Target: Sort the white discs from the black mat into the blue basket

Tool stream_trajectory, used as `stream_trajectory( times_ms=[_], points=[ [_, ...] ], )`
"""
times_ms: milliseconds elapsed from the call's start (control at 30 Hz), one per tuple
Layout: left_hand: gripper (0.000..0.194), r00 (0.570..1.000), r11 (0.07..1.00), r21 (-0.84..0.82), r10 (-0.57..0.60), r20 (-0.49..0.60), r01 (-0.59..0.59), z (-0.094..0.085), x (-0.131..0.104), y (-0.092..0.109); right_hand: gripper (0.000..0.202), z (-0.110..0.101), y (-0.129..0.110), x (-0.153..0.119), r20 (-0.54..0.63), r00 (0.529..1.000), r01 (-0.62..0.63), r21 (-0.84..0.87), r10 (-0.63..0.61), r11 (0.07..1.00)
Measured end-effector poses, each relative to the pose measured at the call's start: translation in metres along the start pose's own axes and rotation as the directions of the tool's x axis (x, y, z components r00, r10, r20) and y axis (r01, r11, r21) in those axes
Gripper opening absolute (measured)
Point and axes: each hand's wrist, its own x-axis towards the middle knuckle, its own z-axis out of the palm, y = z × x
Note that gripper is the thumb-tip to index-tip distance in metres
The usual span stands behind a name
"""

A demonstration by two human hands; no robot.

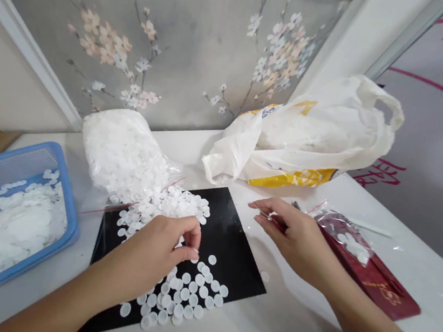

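My left hand [167,246] hovers above a black sheet [231,241], thumb and fingers pinched on a small round white plastic disc [195,253]. Many similar white discs [186,291] lie loose at the front of the sheet, and a heap of them [177,202] sits at its back. To the right of the sheet, my right hand [289,228] is closed around a slim tool [279,225] with a red part and a thin pale tip. The fingers cover most of that tool, so its kind cannot be made out.
A clear bag of discs [121,146] spills onto the sheet's back edge. On the left stands a blue basket [70,208] of white discs. A white-and-yellow plastic bag [307,138] lies behind. A dark red pouch [393,290] with a clear packet [354,244] rests at right.
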Motion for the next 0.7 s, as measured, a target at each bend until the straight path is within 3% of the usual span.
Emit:
stream_trajectory(
  times_ms=[167,267,433,567,700],
  points=[
    [0.014,1.0,0.882,-0.472,0.01,-0.011,-0.014,0.01,0.006,0.005,0.023,0.008,-0.011,-0.007,0.027,0.999,-0.041,0.072,0.039,0.997],
    [0.016,0.999,0.778,-0.627,-0.006,-0.052,-0.028,0.019,0.01,0.0,0.021,0.011,-0.017,-0.009,0.047,0.999,-0.005,0.094,0.001,0.996],
    [0.014,0.998,0.679,-0.732,-0.069,0.0,0.047,0.024,0.008,0.001,0.024,0.013,-0.024,-0.014,0.052,0.99,0.126,0.131,-0.134,0.983],
    [0.022,0.994,0.651,-0.757,-0.109,-0.008,0.065,0.025,0.008,0.001,0.038,0.015,-0.03,-0.023,0.033,0.96,0.269,0.155,-0.277,0.95],
    [0.023,0.99,0.624,-0.775,-0.14,0.012,0.097,0.026,0.01,0.002,0.038,0.017,-0.033,-0.029,-0.026,0.937,0.347,0.144,-0.347,0.927]
  ],
)
